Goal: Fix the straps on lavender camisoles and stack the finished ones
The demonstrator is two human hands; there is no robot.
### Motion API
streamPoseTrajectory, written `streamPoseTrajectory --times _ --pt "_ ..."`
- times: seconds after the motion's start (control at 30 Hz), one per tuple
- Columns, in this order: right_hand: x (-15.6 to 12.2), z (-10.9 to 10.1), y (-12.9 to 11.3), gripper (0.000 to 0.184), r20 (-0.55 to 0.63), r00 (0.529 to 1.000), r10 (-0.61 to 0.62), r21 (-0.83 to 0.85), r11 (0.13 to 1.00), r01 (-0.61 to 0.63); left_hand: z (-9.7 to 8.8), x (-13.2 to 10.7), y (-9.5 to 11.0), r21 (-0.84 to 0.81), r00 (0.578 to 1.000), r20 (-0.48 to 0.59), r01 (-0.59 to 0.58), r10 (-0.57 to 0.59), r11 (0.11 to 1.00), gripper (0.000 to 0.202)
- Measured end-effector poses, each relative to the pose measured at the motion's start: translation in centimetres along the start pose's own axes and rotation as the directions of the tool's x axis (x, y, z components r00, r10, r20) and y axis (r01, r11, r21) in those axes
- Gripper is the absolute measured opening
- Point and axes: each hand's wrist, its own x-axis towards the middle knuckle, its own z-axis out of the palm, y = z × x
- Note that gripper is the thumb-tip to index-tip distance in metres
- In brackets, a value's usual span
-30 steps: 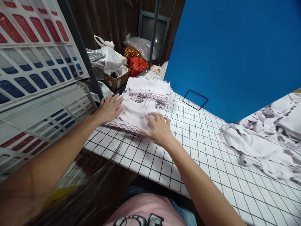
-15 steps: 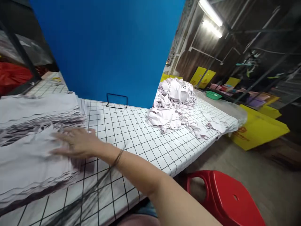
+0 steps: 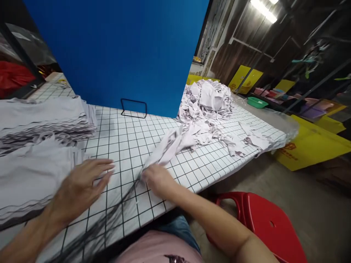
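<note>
My right hand (image 3: 159,179) is closed round the near end of a whitish fabric piece (image 3: 171,144), which stretches back over the table to the loose pile (image 3: 211,96). My left hand (image 3: 82,184) is held over the table beside the nearer stack of cut fabric (image 3: 35,171), fingers extended and apart, with nothing in them. Behind that stack lies a second neat stack (image 3: 44,115) of the same pale fabric. Blurred dark strands, like hair, hang in front of the table and cross near my right hand.
A large blue board (image 3: 117,54) with a black wire stand (image 3: 134,108) rises from the checked tablecloth (image 3: 120,146). To the right are a red plastic stool (image 3: 271,223), a yellow panel (image 3: 312,146) and a green basin (image 3: 257,102).
My right hand has left the nearer stack, moved right and taken hold of a fabric piece, now drawn out long from the pile. My left hand has come into view.
</note>
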Motion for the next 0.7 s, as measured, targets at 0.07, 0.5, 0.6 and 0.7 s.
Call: streamPoseTrajectory --times 0.07,0.5,0.6,0.7 --pt "-1.5 1.1 -3.7 0.020 -0.106 0.963 -0.249 0.070 0.964 0.257 2.2 1.0 2.7 0.000 0.995 0.088 -0.053 0.053 0.999 0.024" --pt "-5.3 -0.4 6.3 0.048 -0.308 0.835 0.455 0.093 0.888 -0.450 3.6 1.6 6.0 0.106 0.980 -0.061 0.193 -0.188 0.975 0.035" --pt "-4.8 -0.1 5.6 0.036 -0.322 0.845 0.426 0.092 0.903 -0.420 5.1 0.9 9.1 0.092 0.991 0.134 -0.017 0.005 0.996 0.036" --pt "-4.7 -0.9 6.0 0.026 -0.269 0.861 0.431 0.178 0.901 -0.396 5.8 0.6 10.5 0.019 0.949 0.315 -0.012 0.006 1.000 0.018"
